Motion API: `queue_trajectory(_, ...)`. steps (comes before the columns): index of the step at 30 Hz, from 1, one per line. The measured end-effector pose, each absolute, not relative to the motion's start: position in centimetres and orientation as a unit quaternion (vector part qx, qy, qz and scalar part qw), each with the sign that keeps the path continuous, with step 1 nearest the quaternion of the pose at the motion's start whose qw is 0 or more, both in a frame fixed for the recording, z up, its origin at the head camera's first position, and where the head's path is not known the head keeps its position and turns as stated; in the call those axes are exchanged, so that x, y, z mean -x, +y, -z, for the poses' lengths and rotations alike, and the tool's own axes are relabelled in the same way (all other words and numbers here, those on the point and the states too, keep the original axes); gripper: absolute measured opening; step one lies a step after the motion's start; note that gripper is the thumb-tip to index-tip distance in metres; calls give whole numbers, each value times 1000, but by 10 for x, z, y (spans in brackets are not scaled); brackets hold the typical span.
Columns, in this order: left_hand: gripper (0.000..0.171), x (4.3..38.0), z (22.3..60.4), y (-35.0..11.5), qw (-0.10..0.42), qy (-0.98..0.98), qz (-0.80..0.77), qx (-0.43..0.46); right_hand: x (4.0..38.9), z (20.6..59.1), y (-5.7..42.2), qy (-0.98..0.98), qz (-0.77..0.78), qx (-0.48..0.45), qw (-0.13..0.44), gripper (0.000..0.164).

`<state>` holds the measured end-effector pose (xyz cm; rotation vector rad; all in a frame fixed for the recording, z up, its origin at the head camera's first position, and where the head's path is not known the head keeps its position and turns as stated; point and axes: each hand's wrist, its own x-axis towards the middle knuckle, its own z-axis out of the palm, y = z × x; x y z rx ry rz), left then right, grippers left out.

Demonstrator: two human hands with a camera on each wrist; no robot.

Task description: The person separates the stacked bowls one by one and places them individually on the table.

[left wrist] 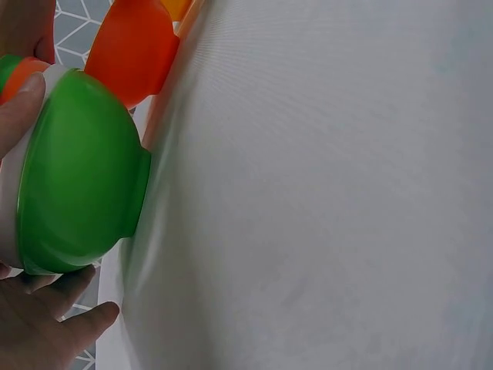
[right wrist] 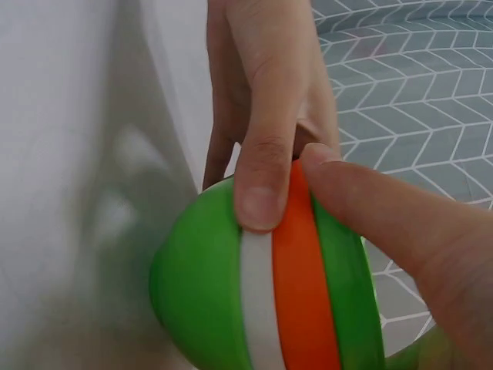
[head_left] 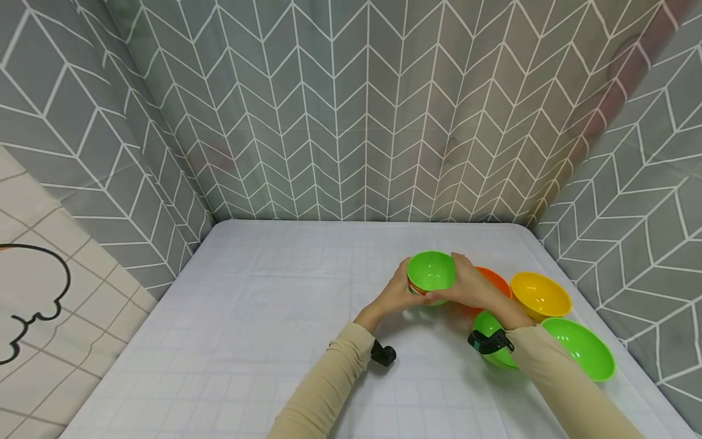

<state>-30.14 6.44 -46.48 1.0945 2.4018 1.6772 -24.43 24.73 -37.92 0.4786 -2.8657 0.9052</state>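
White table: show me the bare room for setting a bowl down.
The white table is bare from its left edge to the left hand; a narrower strip lies between the held stack of bowls and the curtain. Right of the stack is crowded: orange bowl, yellow bowl, two green bowls.

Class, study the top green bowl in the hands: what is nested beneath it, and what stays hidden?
Beneath the top green bowl show the edges of an orange bowl and a white bowl, then a lower green bowl. Those three bowls' insides are covered.
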Motion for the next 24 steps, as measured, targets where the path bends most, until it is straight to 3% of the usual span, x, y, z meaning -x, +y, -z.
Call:
queue_trajectory(6,95,302,466,65,4,764,-538,-358,249,380,247,-931,-310,-184,53,87)
queue_trajectory(24,95,300,462,65,20,771,-541,-336,254,381,251,-951,-278,-131,35,96)
